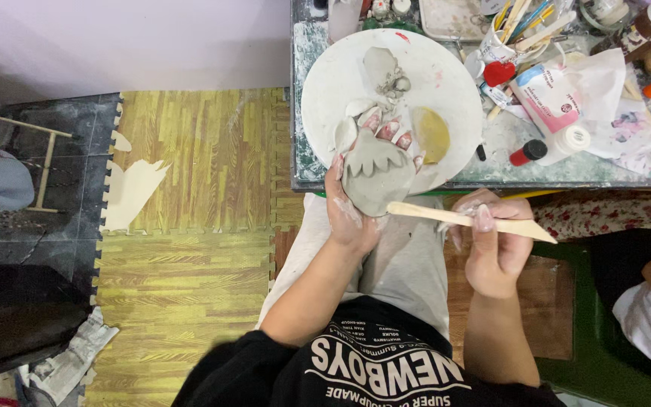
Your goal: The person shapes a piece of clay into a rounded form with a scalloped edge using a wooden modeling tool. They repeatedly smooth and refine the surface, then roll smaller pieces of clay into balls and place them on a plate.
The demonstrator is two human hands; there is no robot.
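Fingers (389,128) of the left hand (352,207) cup a grey clay piece (374,175) from beneath, their tips showing past its edge at twelve o'clock, while the right hand (495,249) pinches a flat wooden modelling tool (465,218) between thumb and fingers. The tool's rounded end touches the clay's rim at about four o'clock; its pointed end juts toward three o'clock, into free air. The clay is held just over the near edge of a round white board (446,83) on the cluttered table (589,169), above the person's lap. Smaller clay scraps (382,71) lie on the board at twelve o'clock of the fingers, a yellow sponge-like piece (432,134) at two o'clock. Paint bottles (559,143) and a cup of brushes (502,41) crowd the right side; open yellow floor mat (190,226) spreads at nine o'clock.
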